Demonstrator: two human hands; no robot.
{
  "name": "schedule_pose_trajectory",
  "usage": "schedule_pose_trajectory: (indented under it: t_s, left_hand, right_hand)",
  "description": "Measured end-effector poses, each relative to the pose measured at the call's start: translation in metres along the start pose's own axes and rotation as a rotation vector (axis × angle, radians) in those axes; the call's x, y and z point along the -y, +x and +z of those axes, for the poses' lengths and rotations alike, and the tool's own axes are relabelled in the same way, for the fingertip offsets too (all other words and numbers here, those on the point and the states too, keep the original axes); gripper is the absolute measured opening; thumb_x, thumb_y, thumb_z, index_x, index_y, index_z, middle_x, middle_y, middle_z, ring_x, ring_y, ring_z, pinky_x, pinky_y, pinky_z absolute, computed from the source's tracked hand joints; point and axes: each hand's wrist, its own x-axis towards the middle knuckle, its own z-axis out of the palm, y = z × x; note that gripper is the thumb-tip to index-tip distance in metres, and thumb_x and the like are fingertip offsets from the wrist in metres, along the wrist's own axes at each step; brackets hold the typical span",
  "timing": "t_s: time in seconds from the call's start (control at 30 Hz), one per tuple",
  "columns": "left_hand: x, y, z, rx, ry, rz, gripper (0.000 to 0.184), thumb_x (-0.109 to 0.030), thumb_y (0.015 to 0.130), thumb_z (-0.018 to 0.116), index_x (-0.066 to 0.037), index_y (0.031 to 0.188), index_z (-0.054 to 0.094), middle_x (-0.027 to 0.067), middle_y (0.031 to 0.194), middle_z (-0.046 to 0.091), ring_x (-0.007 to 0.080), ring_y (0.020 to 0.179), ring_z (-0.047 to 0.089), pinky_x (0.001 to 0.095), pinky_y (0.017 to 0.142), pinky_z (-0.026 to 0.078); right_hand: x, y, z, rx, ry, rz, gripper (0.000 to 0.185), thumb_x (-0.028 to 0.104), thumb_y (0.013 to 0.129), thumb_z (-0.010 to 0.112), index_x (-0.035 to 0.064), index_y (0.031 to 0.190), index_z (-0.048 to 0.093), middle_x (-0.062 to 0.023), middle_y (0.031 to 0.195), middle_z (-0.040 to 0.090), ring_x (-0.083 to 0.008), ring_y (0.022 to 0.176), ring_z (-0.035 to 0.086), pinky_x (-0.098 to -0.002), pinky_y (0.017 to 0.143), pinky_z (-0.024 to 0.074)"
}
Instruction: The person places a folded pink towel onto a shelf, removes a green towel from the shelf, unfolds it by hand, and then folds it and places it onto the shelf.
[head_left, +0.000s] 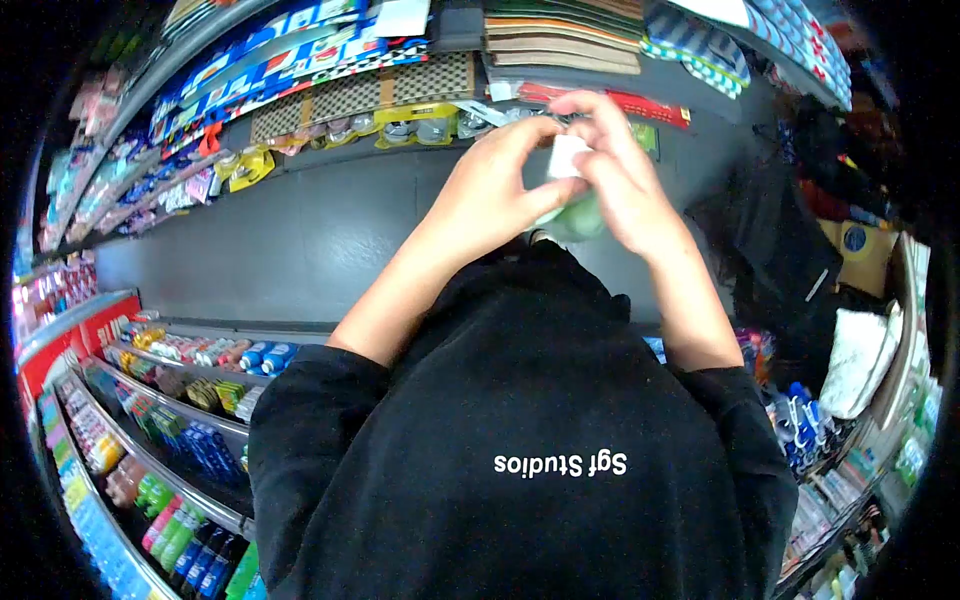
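Both hands are raised in front of the chest around a pale green item [578,218] with a white part [569,156] on top, which looks like a bottle with a cap. My left hand [498,185] curves round its left side, thumb against it below the white part. On the other side my right hand [622,175] has its fingers bent at the white part, slightly blurred. The lower end of the item is partly hidden by the hands and blurred.
Shelves of folded textiles [565,40] and packaged goods [410,128] run along the top. Shelves of bottles [185,530] stand at lower left. Dark floor [290,240] lies between. At right are a dark fabric shape [780,240], a cardboard box [862,252] and a white bag [855,360].
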Motion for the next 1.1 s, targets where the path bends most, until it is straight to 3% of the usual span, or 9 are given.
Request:
schedule_pose_trajectory:
  t_s: [0.07,0.2,0.4,0.6,0.67,0.73,0.93,1.0,1.1]
  left_hand:
    - [-0.004,0.004,0.009,0.001,-0.187,-0.189,0.038,-0.017,0.071,0.068,-0.001,0.102,0.053,0.0137,0.094,0.061,0.0257,0.089,0.059,0.0326,0.076,0.046]
    - [-0.007,0.007,0.028,0.063,-0.265,-0.248,0.024,-0.012,0.078,0.063,0.000,0.097,0.054,0.0053,0.083,0.058,0.0109,0.077,0.053,0.0253,0.070,0.043]
    - [-0.040,0.012,0.028,-0.214,-0.498,-0.365,0.013,-0.006,0.082,0.053,-0.003,0.094,0.050,0.0017,0.085,0.052,0.0083,0.077,0.046,0.0215,0.070,0.038]
    - [-0.070,0.028,0.002,-0.603,-0.524,-0.193,0.024,-0.010,0.070,0.055,-0.004,0.092,0.045,0.0105,0.087,0.055,0.0197,0.081,0.055,0.0319,0.075,0.045]
    - [-0.079,0.030,-0.007,-0.636,-0.456,-0.086,0.028,-0.015,0.071,0.055,-0.004,0.094,0.044,0.0145,0.087,0.055,0.0253,0.081,0.057,0.0378,0.073,0.048]
    - [-0.087,0.031,-0.014,-0.510,-0.417,0.017,0.028,-0.021,0.074,0.053,-0.004,0.095,0.044,0.0162,0.086,0.055,0.0271,0.078,0.057,0.0375,0.070,0.048]
    - [-0.090,0.028,-0.035,-0.227,-0.576,0.104,0.031,-0.027,0.077,0.045,-0.004,0.097,0.051,0.0136,0.089,0.056,0.0244,0.080,0.054,0.0391,0.069,0.043]
    - [-0.094,0.027,-0.026,-0.590,-0.308,0.011,0.025,-0.029,0.077,0.046,-0.008,0.091,0.046,0.0128,0.075,0.054,0.0213,0.066,0.052,0.0338,0.057,0.041]
    - [-0.092,0.025,-0.022,-0.731,-0.366,-0.005,0.021,-0.024,0.076,0.048,-0.008,0.089,0.047,0.0120,0.080,0.054,0.0218,0.072,0.056,0.0354,0.065,0.047]
  right_hand:
    - [-0.009,-0.004,-0.008,-0.024,-0.104,-0.133,0.036,0.004,0.078,0.044,0.0051,0.114,0.040,-0.0045,0.085,0.046,-0.0127,0.079,0.047,-0.0261,0.071,0.0405]
    - [-0.018,-0.013,-0.029,-0.029,0.153,-0.150,0.037,0.000,0.078,0.052,0.0052,0.113,0.040,-0.0033,0.083,0.048,-0.0109,0.079,0.048,-0.0250,0.071,0.0409]
    - [-0.047,-0.029,-0.066,0.053,0.317,-0.084,0.037,0.003,0.077,0.060,0.0058,0.112,0.048,-0.0032,0.085,0.057,-0.0099,0.083,0.053,-0.0259,0.075,0.0432]
    - [-0.117,-0.043,-0.089,0.150,-0.262,-0.206,0.035,0.010,0.073,0.061,0.0052,0.107,0.055,-0.0101,0.094,0.060,-0.0247,0.088,0.057,-0.0325,0.082,0.0435]
    - [-0.122,-0.047,-0.094,0.204,-0.319,-0.080,0.035,0.012,0.075,0.063,0.0046,0.108,0.056,-0.0109,0.099,0.060,-0.0254,0.102,0.051,-0.0358,0.088,0.0402]
    - [-0.134,-0.053,-0.095,0.227,-0.187,-0.068,0.027,0.014,0.075,0.062,0.0034,0.100,0.061,-0.0117,0.091,0.063,-0.0242,0.085,0.059,-0.0326,0.077,0.0452]
    - [-0.140,-0.065,-0.102,0.128,0.169,0.019,0.017,0.008,0.078,0.064,0.0009,0.093,0.063,-0.0045,0.089,0.061,-0.0116,0.081,0.055,-0.0247,0.075,0.0433]
    - [-0.139,-0.067,-0.109,0.073,0.228,0.033,0.016,0.008,0.078,0.064,0.0011,0.093,0.063,-0.0037,0.088,0.061,-0.0108,0.080,0.055,-0.0239,0.074,0.0434]
    - [-0.120,-0.072,-0.126,-0.065,0.287,0.064,0.015,0.007,0.077,0.065,0.0016,0.092,0.063,-0.0024,0.085,0.062,-0.0096,0.078,0.055,-0.0229,0.072,0.0435]
